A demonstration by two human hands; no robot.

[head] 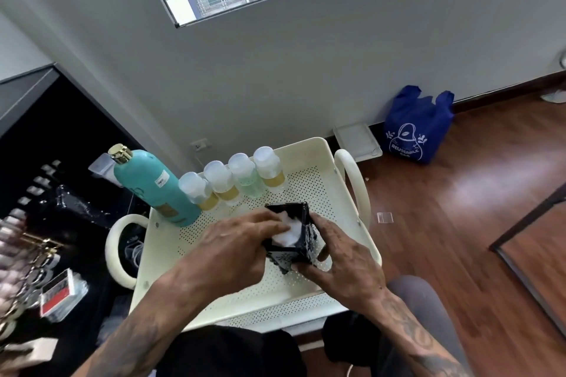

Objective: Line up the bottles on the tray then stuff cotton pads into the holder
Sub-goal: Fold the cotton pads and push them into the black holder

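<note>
At the left stands 1 tall teal bottle [153, 185], then 4 small clear bottles [232, 180] in a row along the back of the cream tray [318, 150]. The left hand [232, 249] presses white cotton pads [288, 231] down into the 1 black holder [294, 236]. The holder stands upright, its open top facing up, just under the left fingertips. The right hand [343, 260] wraps around the holder's side and grips it steady. I think the pads need pushing straight down.
</note>
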